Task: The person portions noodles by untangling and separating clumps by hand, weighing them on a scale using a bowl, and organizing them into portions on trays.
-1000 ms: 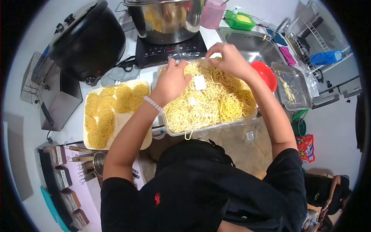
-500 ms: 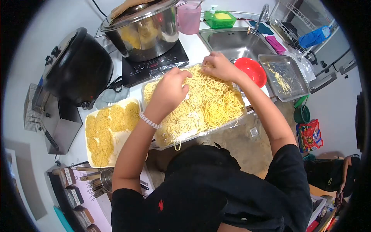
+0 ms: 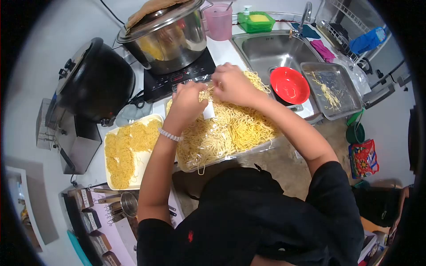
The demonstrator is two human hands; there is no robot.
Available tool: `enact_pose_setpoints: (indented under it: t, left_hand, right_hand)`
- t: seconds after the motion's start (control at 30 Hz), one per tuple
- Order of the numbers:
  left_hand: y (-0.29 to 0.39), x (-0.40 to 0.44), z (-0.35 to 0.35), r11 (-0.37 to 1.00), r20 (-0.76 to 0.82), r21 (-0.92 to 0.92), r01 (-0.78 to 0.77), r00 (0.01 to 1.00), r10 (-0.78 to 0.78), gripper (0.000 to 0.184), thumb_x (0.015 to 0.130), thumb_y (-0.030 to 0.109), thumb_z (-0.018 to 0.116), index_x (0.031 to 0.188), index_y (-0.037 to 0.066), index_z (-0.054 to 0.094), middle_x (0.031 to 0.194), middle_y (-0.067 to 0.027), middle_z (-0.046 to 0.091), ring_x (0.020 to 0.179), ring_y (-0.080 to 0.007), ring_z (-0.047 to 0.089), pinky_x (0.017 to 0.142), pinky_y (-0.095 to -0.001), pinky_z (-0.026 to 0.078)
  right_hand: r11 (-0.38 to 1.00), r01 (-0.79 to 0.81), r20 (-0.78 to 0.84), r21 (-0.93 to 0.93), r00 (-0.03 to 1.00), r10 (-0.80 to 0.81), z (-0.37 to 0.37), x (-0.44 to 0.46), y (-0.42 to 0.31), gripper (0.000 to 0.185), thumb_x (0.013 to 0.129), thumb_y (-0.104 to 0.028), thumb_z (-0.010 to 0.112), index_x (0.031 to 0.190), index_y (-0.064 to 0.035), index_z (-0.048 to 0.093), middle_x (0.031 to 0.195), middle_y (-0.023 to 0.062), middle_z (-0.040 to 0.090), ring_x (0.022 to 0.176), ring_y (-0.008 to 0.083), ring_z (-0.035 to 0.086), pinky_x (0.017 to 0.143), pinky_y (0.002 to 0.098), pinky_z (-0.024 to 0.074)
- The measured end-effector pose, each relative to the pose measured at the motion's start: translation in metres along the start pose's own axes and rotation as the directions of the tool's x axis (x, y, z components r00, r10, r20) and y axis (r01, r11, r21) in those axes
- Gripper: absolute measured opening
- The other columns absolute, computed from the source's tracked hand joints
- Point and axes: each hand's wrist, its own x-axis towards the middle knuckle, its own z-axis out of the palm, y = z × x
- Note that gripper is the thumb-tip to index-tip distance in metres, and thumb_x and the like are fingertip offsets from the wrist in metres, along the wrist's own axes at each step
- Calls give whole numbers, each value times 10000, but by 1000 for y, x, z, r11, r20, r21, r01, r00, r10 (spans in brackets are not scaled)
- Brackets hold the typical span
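A wide tray of yellow noodles (image 3: 248,133) lies before me, with shiny clear plastic along its edges. Over its far left part is my left hand (image 3: 188,104), wearing a braided white band at the wrist; its fingers are bent inward. My right hand (image 3: 235,86) is close beside it at the far edge, fingers curled down. What either hand pinches is hidden. A small white patch (image 3: 208,110) shows among the noodles by my left hand. To the left, a cream tray (image 3: 141,166) holds several portions of thinner noodles.
Behind the noodles stand an induction cooker (image 3: 153,86) with a large steel pot (image 3: 173,48) and a black cooker (image 3: 97,84). Rightward are a sink (image 3: 262,46), a red bowl (image 3: 288,84) on a scale and a metal tray (image 3: 348,91) with noodle scraps.
My right hand has moved left along the tray's far edge, close to my left hand. More of the white patch is visible. The whole view has shifted slightly.
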Motion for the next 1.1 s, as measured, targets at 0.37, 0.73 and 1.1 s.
enact_pose_setpoints:
  t: [0.37,0.73,1.1]
  left_hand:
    - [-20,-17,-6,991,-92,-131,-5,996,-7,177,782,137,627,916,53,707,960,-174,644,894,-335,603,930,-409,427]
    - [56,-17,-4,998,-291,18,61,955,-53,390,780,125,648,1157,51,582,1093,-160,607,1021,-338,555,943,-397,410]
    - [106,7,47,922,-19,-385,-30,1000,24,334,835,36,472,1138,-72,562,975,-297,621,928,-391,623,841,-419,477]
  right_hand:
    - [897,-66,-326,436,918,226,-79,-74,28,87,771,-75,663,800,-9,613,851,81,628,908,233,585,848,330,437]
    - [955,-58,-118,290,988,96,-66,-89,24,125,747,-64,605,859,-25,642,999,119,592,1030,296,522,961,408,405]
    - [809,-374,-18,454,903,429,-52,-107,37,168,803,-7,504,889,25,645,702,171,611,626,234,602,600,355,464]
